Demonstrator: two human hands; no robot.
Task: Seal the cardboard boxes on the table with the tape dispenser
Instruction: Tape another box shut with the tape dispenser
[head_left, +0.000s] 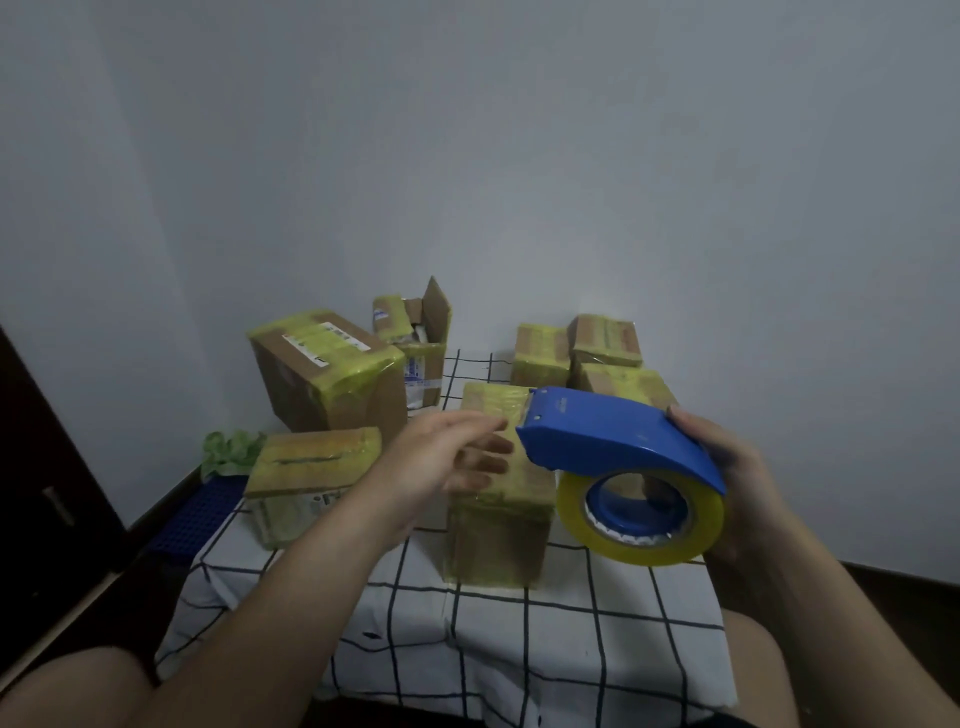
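My right hand (737, 483) grips the blue tape dispenser (613, 436), whose yellowish tape roll (644, 519) hangs below it; its cutter end hovers over the top of the middle cardboard box (498, 514). That box stands in the centre of the table, wrapped in yellowish tape. My left hand (447, 457) reaches in from the left with fingers extended, over the same box's top left edge; contact is unclear. A flat taped box (311, 462) lies to the left.
A large taped box (327, 374) and an open box with a raised flap (421, 338) stand at the back left. Three small taped boxes (602, 348) sit at the back right. The checked tablecloth (467, 623) covers the table. A blue crate (202, 514) and green bag (228, 452) lie left of it.
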